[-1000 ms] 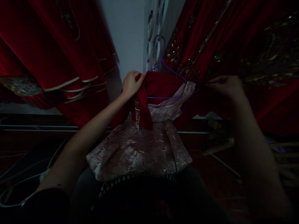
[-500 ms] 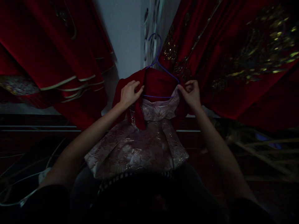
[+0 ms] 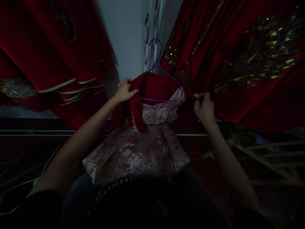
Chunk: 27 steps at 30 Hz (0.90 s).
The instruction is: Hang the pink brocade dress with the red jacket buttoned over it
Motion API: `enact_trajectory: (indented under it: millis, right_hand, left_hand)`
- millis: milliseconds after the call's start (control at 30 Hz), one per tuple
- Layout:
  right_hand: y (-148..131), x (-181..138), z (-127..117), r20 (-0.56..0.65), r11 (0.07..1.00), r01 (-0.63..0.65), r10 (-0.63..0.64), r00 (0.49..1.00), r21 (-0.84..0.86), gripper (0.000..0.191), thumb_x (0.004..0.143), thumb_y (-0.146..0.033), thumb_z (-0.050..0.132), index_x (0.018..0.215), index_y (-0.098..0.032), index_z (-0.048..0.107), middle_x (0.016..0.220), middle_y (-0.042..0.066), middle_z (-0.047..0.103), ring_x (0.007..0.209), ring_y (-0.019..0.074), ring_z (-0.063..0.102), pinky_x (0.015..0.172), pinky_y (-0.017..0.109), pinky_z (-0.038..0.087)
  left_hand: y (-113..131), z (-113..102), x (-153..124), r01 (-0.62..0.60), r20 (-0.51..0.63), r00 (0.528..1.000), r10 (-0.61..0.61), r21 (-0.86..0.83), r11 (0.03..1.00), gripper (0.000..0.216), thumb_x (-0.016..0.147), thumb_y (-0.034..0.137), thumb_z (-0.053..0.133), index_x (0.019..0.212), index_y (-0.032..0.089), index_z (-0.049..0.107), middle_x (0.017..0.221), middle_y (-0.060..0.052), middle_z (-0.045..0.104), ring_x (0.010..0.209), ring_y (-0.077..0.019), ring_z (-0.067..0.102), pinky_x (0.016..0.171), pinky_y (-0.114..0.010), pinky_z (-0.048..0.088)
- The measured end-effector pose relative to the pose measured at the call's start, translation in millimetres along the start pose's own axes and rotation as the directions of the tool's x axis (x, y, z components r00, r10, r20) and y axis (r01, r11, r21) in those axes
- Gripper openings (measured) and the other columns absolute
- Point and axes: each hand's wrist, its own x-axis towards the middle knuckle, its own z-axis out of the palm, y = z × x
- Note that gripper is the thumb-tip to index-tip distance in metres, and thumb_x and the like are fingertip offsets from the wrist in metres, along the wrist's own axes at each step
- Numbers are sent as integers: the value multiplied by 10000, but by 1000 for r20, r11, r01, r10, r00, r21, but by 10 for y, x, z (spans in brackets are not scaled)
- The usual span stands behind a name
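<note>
A pale pink brocade dress (image 3: 133, 151) hangs in front of me on a purple wire hanger (image 3: 160, 60). Over its left shoulder lies a red jacket (image 3: 137, 109) with a beaded trim, its back showing behind the hanger. My left hand (image 3: 124, 91) grips the jacket's left shoulder between thumb and fingers. Out to the right, my right hand (image 3: 205, 106) pinches the other front edge of the jacket by a small beaded ornament (image 3: 196, 95), pulled away from the dress. The dress's right shoulder is uncovered.
Large red garments with gold trim (image 3: 59, 57) hang at left. More red cloth with gold sequins (image 3: 267, 54) hangs at right. A metal scroll rack (image 3: 152, 28) stands by the pale wall behind the hanger. Dark wooden-looking slats (image 3: 269, 152) sit at lower right.
My right hand has moved right, off the dress's shoulder, drawing the jacket's edge outward. My left hand has shifted slightly left along the jacket's shoulder.
</note>
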Motion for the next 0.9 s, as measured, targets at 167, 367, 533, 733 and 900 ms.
enact_trajectory:
  millis: [167, 367, 533, 733, 900]
  right_hand:
    - [-328, 145, 359, 74, 968, -127, 113, 991, 219, 320, 867, -455, 450, 1085, -223, 418, 1039, 99, 605, 922, 235, 614, 837, 355, 471]
    - [-1185, -74, 842, 301, 935, -34, -79, 950, 353, 312, 914, -505, 381, 1120, -274, 426, 1090, 88, 601, 1021, 237, 595, 900, 329, 456]
    - [-1318, -248, 952, 233, 888, 140, -263, 936, 439, 291, 926, -487, 370, 1024, -228, 463, 943, 70, 590, 910, 241, 613, 876, 403, 471]
    - [-815, 145, 664, -75, 916, 170, -153, 985, 363, 167, 836, -292, 494, 968, -198, 455, 967, 81, 557, 916, 212, 573, 887, 422, 468]
    - [-727, 227, 535, -65, 871, 177, -166, 984, 459, 212, 771, -205, 503, 980, -202, 469, 970, 50, 565, 877, 162, 575, 809, 337, 490]
  left_hand:
    - [135, 22, 19, 16, 131, 991, -24, 62, 998, 415, 819, 490, 475, 946, 147, 671, 1074, -134, 623, 1068, -319, 536, 1004, -486, 343]
    - [197, 129, -101, 18, 25, 999, -20, 101, 995, 366, 844, 445, 471, 954, 164, 679, 1142, -139, 598, 1136, -339, 493, 1019, -502, 315]
    - [140, 151, -149, 32, -99, 995, -26, 59, 998, 302, 830, 425, 526, 935, 173, 656, 1140, -122, 573, 1159, -321, 484, 1033, -487, 318]
    - [305, 217, -229, 132, -405, 904, -138, -42, 990, 206, 789, 369, 608, 830, 170, 579, 1112, -118, 540, 1124, -299, 499, 1010, -487, 359]
    - [487, 305, -385, 72, -439, 891, -111, -104, 992, 147, 793, 281, 605, 889, 195, 535, 986, -74, 549, 983, -243, 552, 903, -418, 440]
